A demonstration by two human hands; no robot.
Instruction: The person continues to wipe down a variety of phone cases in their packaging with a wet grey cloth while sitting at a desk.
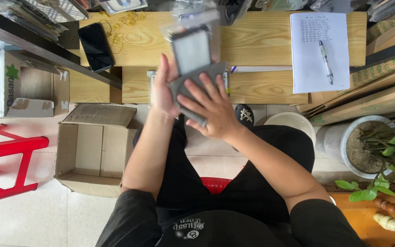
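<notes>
Bare wood ahead between my black smartphone [96,46] and the white notebook [320,51] with its pen [326,61]. Open brown cardboard box [96,148] blocks low left; white potted plant [366,144] crowds right.

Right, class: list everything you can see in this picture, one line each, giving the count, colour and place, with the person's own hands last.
grey case: 1, grey, blurred, held up between both hands
clear plastic bag: 1, transparent, above the case
phone: 1, black, on the wooden bench, left
notebook: 1, white, on the bench, right
pen: 1, white and dark, lying on the notebook
wooden bench: 1, light wood, across the top
cardboard box: 1, brown, open, on the floor, left
red stool: 1, red, far left
plant pot: 1, white, right, with green leaves
left hand: behind the case
right hand: across the case's front
</notes>
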